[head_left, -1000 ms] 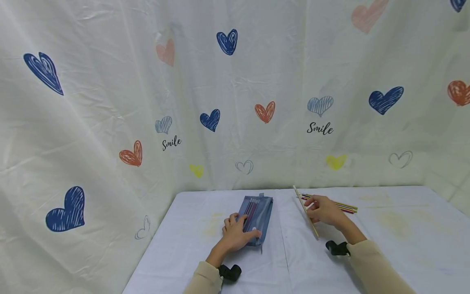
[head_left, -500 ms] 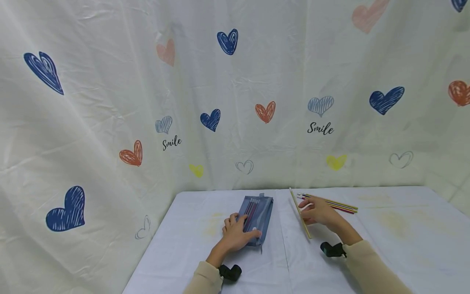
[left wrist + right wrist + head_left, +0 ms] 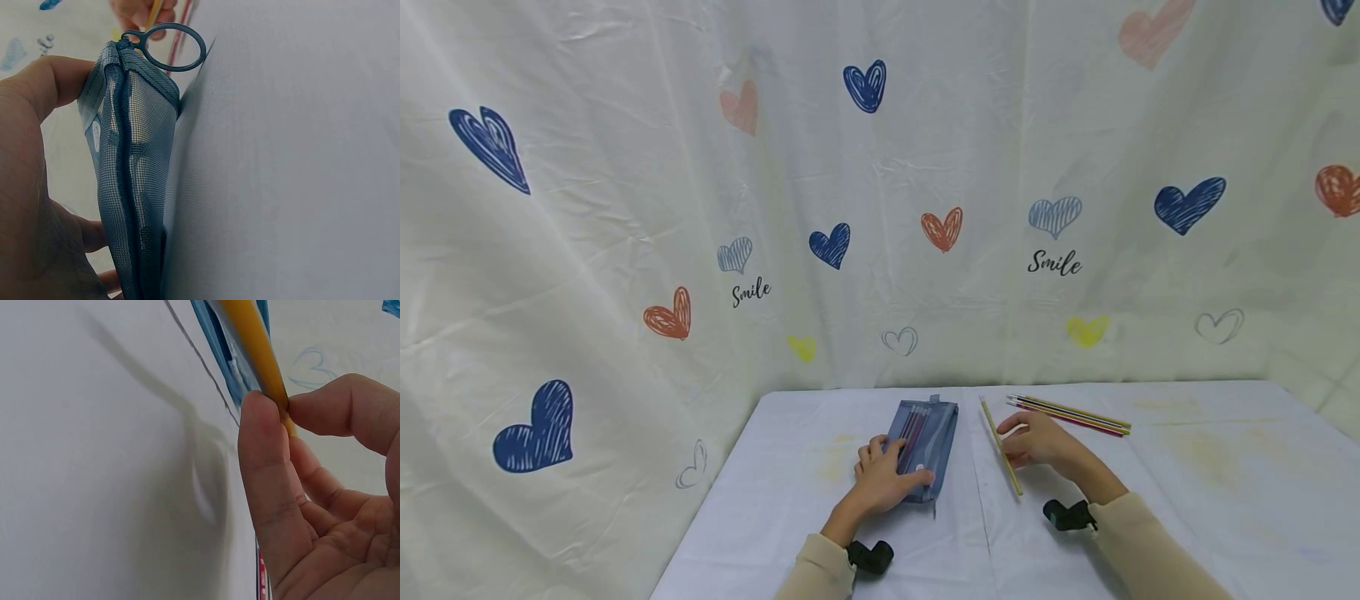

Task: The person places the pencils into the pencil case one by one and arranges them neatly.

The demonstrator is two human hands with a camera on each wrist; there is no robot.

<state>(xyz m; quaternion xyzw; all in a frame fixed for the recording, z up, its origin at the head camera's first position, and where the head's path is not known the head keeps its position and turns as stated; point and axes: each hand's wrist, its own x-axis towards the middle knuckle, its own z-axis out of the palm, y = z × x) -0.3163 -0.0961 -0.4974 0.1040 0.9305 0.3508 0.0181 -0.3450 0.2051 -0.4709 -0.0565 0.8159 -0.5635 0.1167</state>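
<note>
My left hand (image 3: pixel 878 481) rests on the near left part of a blue pencil case (image 3: pixel 938 437). Slim dark and reddish pencils show through its top. In the left wrist view, the thumb and fingertips touch the case's upper face, beside mesh and a zipper (image 3: pixel 125 169) with a ring pull (image 3: pixel 169 25). To the right, my right hand (image 3: pixel 1037 443) pinches a yellow pencil (image 3: pixel 992 423) between thumb and fingertips. The right wrist view shows that pencil (image 3: pixel 249 331) slanting upward, part of the blue case (image 3: pixel 211 331) behind it.
Several pencils (image 3: pixel 1086 417), yellow and red among them, lie bunched behind and right of my right hand. A white cloth covers the table (image 3: pixel 1240 500). A white curtain (image 3: pixel 970 292) printed with hearts hangs at the back edge. Dark wrist cameras (image 3: pixel 870 558) sit at both cuffs.
My right hand has moved left and slightly nearer with the yellow pencil, away from the bunched pencils and toward the case. The left hand and case have stayed put.
</note>
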